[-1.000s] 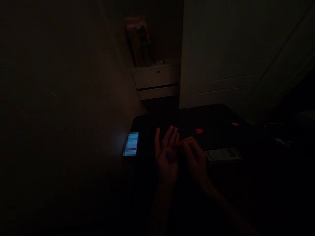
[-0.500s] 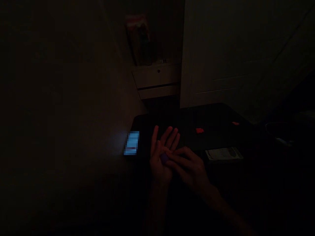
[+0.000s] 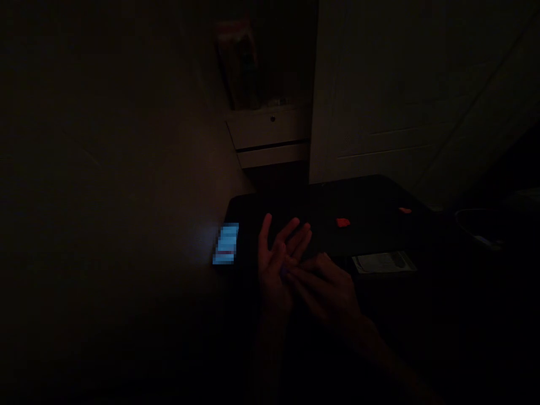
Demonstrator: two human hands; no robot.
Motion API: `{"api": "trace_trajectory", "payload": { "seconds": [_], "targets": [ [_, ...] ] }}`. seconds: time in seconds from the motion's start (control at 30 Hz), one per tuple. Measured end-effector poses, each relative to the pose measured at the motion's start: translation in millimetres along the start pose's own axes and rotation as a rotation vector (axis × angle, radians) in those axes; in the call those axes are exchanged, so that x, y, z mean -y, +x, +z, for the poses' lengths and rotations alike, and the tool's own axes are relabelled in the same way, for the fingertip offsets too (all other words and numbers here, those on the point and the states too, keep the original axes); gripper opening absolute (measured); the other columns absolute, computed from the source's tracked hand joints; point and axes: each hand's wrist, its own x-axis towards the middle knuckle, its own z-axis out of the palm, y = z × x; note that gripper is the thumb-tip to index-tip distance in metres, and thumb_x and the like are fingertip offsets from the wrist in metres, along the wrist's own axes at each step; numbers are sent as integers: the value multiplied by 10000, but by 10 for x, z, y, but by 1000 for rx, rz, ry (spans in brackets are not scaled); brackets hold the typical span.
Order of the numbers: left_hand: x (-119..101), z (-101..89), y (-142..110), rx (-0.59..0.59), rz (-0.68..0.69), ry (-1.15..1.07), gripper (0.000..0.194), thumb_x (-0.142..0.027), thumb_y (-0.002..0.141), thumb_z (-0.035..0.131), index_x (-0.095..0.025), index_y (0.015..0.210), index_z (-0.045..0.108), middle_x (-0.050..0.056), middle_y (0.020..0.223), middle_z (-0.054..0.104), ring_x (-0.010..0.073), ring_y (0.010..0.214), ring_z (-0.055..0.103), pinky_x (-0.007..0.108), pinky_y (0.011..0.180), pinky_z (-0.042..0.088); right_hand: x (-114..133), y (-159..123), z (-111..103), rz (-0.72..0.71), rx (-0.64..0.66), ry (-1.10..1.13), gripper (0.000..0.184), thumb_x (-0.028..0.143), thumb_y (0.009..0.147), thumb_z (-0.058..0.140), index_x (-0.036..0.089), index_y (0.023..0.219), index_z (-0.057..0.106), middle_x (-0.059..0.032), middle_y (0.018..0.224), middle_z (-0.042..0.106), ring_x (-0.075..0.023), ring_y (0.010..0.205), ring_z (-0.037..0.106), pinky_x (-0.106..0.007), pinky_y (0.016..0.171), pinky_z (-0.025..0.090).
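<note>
A small purple lump (image 3: 284,271) rests against the palm of my left hand (image 3: 276,275); its material is hard to make out in the dark. That hand is turned palm up with its fingers stretched and apart, the thumb bent inward beside the lump. From the right, my right hand (image 3: 327,281) reaches over, its fingertips closed on the lump and partly covering it. Beyond my hands, a small red-orange piece (image 3: 343,223) lies on the dark table (image 3: 320,197). Another red-orange piece (image 3: 405,210) lies farther right.
A lit, blurred screen (image 3: 226,243) is at the table's left end by the wall (image 3: 147,169). Printed paper (image 3: 383,262) sits at the front edge, right of my hands. Behind the table are a pale drawer unit (image 3: 270,132) and a large pale panel (image 3: 371,112).
My left hand has tilted slightly, its fingers bending a little and its thumb shifting right. My right fingertips have moved over the purple lump, so less of it shows. The picture is darker.
</note>
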Motion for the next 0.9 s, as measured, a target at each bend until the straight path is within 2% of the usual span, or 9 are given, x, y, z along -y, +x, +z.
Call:
{"api": "trace_trajectory", "payload": {
  "seconds": [0.27,0.37,0.47,0.57,0.67,0.8,0.9],
  "targets": [
    [-10,1,-45,20,-75,-6,765,-366,935,686,-421,1574,270,106,1435,604,350,1304,608,589,1179,360,-8,31,84,80,-37,44,151,145,916,673,223,1016,755,-57,866,705,-189,766,652,-329,649,560],
    [-17,-5,-39,14,-69,8,759,-341,929,693,-423,1566,288,101,1422,613,352,1289,620,601,1170,369,-10,7,116,136,-86,103,151,155,919,678,238,1005,769,-44,865,709,-180,761,669,-317,661,568],
    [-30,-20,-7,-4,-21,3,729,-271,934,670,-399,1557,314,100,1447,595,339,1342,577,592,1182,367,1,22,91,259,-68,247,169,199,950,668,269,1059,776,-35,937,737,-182,823,704,-323,738,590],
    [-30,-23,6,12,-2,-13,736,-212,938,635,-393,1564,292,97,1514,537,324,1412,506,571,1186,376,26,124,62,355,-149,284,251,261,1004,592,306,1208,732,-54,1106,719,-215,1012,691,-383,887,582],
    [11,-12,-41,10,-59,8,733,-221,941,634,-387,1568,293,85,1525,531,308,1436,478,507,1188,395,34,295,99,346,-195,243,350,322,1053,465,319,1355,642,-85,1315,635,-261,1238,595,-483,1046,511],
    [119,25,-130,3,-118,36,645,-292,979,593,-392,1561,334,35,1583,472,260,1481,417,417,1225,350,-26,458,215,292,-131,172,450,393,1077,356,325,1502,489,-81,1509,500,-287,1432,426,-567,1191,361],
    [190,81,-125,16,-99,41,549,-437,1033,448,-409,1569,328,5,1638,388,240,1524,343,439,1259,283,-29,428,284,292,-31,135,545,431,1081,332,351,1614,257,-57,1644,335,-302,1542,253,-616,1237,254]
  ]
}}
